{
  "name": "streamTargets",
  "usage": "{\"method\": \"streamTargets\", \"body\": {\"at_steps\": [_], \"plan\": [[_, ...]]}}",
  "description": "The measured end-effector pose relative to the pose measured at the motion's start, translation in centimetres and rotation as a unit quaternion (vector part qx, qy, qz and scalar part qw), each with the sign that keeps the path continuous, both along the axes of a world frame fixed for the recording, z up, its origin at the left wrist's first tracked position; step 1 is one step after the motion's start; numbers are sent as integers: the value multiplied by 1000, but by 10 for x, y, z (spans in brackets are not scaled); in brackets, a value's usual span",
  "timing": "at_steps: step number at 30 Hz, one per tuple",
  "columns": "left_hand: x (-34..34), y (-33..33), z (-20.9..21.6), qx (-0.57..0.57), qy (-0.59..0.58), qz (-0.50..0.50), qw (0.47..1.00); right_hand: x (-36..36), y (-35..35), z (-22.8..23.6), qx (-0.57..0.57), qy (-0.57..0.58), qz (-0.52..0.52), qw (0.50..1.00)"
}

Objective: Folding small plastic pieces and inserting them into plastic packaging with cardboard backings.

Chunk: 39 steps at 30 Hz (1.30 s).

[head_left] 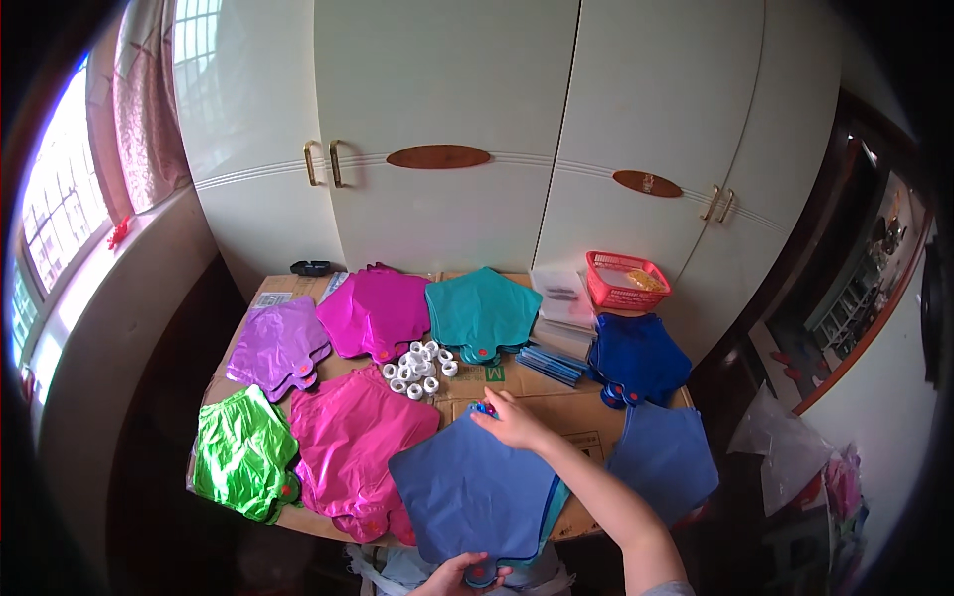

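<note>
A stack of flat, five-sided foil pieces [472, 487], resembling uninflated foil balloons, lies before me with a matte blue one on top. Teal and dark blue edges show beneath it on the right. At the near end, my left hand [459, 576] grips the stack by its rounded tab. My right hand [512, 422] reaches across to the far tip, fingers closed at the edge, where small shiny red and blue bits show. Another matte blue piece [666, 462] lies to the right of my forearm. Beyond my right hand is a group of small white rings [415, 372].
Stacks of purple [276, 343], magenta [373, 313], teal [484, 308], dark blue [641, 358], pink [358, 437] and green [238, 452] foil surround the cardboard-covered table. Blue strips [550, 364], clear plastic sleeves [563, 298] and a red basket [628, 282] stand at the back right, before white cabinets [447, 219].
</note>
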State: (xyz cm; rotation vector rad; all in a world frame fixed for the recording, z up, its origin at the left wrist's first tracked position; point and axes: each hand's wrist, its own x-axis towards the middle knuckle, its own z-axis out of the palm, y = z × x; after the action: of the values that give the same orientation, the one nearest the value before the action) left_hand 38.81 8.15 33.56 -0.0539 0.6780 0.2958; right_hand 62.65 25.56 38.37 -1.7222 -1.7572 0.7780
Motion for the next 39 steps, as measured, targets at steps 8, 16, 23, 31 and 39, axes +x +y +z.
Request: {"method": "streamTargets", "body": {"at_steps": [8, 16, 23, 31, 39], "plan": [[8, -5, -20, 49, 34, -16, 998, -27, 32, -3, -33, 188, 21, 981], [22, -17, 20, 71, 59, -4, 996, -8, 20, 39, -107, -97, -30, 989], [20, -13, 23, 8, -51, -33, 998, 25, 16, 43, -194, -156, -30, 968], [23, -7, 23, 3, -69, -77, 995, 40, 19, 30, -206, 20, -37, 978], [25, 3, 28, -68, -37, -63, 995, 38, 16, 31, -172, -9, -23, 985]]}}
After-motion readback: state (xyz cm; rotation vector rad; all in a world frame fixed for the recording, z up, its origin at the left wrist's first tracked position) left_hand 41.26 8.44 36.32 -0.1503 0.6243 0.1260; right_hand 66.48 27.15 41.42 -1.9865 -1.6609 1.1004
